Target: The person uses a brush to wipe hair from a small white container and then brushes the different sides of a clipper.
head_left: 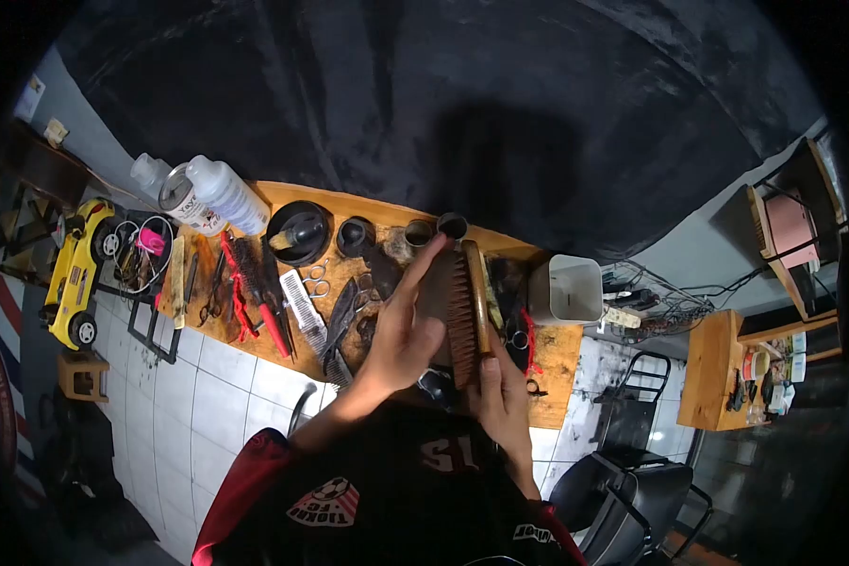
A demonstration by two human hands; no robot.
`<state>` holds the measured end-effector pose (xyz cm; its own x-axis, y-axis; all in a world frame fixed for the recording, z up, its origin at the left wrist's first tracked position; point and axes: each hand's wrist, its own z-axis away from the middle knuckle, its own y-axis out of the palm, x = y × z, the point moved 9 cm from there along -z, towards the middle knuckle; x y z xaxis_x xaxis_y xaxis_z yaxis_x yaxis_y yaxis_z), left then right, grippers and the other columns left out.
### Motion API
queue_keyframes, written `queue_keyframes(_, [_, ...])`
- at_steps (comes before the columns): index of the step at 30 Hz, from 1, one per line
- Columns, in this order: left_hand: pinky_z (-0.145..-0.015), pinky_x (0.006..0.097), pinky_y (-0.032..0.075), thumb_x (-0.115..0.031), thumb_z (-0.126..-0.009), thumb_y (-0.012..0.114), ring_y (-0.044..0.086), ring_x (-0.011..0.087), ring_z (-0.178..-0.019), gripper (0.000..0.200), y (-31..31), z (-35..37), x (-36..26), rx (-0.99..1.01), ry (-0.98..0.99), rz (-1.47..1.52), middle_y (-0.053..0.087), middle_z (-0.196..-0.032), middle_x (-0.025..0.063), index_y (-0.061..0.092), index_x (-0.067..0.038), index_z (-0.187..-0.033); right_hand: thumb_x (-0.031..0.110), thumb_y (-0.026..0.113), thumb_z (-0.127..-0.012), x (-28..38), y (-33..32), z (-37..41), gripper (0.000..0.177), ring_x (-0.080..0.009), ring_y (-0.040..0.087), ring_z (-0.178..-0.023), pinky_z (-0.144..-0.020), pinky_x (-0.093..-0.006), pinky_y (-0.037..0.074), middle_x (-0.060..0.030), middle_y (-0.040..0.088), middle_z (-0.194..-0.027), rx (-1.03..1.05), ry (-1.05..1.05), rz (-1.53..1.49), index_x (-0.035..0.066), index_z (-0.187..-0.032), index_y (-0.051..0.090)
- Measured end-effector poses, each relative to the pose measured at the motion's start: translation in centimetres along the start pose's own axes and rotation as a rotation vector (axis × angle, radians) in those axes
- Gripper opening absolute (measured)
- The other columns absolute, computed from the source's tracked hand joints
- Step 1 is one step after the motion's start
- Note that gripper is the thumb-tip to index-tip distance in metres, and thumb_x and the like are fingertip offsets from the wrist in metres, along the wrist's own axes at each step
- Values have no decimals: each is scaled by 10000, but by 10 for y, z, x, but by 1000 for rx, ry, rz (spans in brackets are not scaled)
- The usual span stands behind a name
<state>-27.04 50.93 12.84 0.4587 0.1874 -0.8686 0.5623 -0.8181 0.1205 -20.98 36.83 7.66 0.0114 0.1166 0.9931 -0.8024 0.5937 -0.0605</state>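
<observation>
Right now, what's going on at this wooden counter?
A person holds a wooden brush upright over a wooden counter. The right hand grips its lower end, while the left hand lies flat against the bristles. Scissors, combs and bottles lie spread on the counter behind.

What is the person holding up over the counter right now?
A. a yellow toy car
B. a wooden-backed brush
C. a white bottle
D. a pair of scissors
B: the right hand grips the wooden-backed brush by its lower end, and the left hand rests with fingers stretched out against its bristles.
</observation>
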Motion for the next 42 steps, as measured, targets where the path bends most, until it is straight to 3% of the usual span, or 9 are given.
queue_keyframes(3, [-1142,376,207,-275,-916,476,343,285,-1362,723,-13,-3,2,-92,43,57,338,-1452,219,177,91,-1464,223,382,-1031,0,12,7,462,-45,422,-509,-472,-195,353,11,471,-653,207,82,-173,-8,-1432,371])
queue_keyframes(7, [-1089,394,313,-695,-848,503,431,291,-1295,1030,-28,-10,-8,-168,5,-132,374,-1421,199,171,53,-1473,308,323,-1046,-8,10,12,393,-60,370,-430,-397,-206,276,10,455,-615,285,58,-323,4,-1215,505])
queue_keyframes(10, [-1090,396,303,-717,-816,531,419,320,-1304,1067,-22,-4,-7,-49,90,-203,346,-1435,219,228,90,-1444,342,336,-1046,-27,4,5,508,-48,378,-448,-408,-200,314,1,497,-674,183,203,-395,13,-1432,354])
queue_keyframes(12, [-1087,394,302,-690,-815,556,418,357,-1300,1037,-9,-2,-15,69,214,-337,369,-1414,254,306,131,-1397,340,335,-1046,-18,6,2,510,-50,374,-444,-401,-201,307,0,492,-667,137,219,-367,33,-1454,325])
queue_keyframes(15, [-1084,442,317,-190,-642,687,413,413,-1296,831,-9,-6,-28,32,211,-506,443,-1361,270,390,122,-1353,342,332,-1047,-15,11,6,517,-50,371,-443,-398,-199,301,0,479,-651,228,204,-379,63,-1480,292])
queue_keyframes(26, [-1079,413,337,-73,-564,609,437,403,-1284,868,-5,-6,-34,68,289,-499,447,-1355,267,375,104,-1381,386,359,-1033,-21,10,5,510,-66,319,-402,-349,-208,230,-29,500,-660,231,258,-503,100,-1453,317])
queue_keyframes(30, [-1083,416,327,-118,-608,567,448,395,-1275,837,-32,-10,-30,-76,197,-547,458,-1352,265,369,99,-1391,334,358,-1039,-11,14,13,511,-58,370,-434,-388,-202,301,-8,482,-645,402,95,-287,81,-1479,299])
queue_keyframes(36, [-1060,411,342,-723,-878,364,462,386,-1257,992,-39,-5,-27,-128,206,-439,475,-1322,290,382,153,-1344,262,367,-1039,-11,13,11,504,-43,397,-471,-442,-198,347,18,486,-662,393,65,-301,68,-1495,280])
queue_keyframes(42, [-1063,407,335,-701,-896,348,460,372,-1259,964,-23,-6,-18,-80,130,-317,455,-1349,268,341,131,-1383,199,424,-1014,9,14,-3,517,-48,440,-565,-533,-194,386,-14,569,-781,215,20,-131,51,-1490,288])
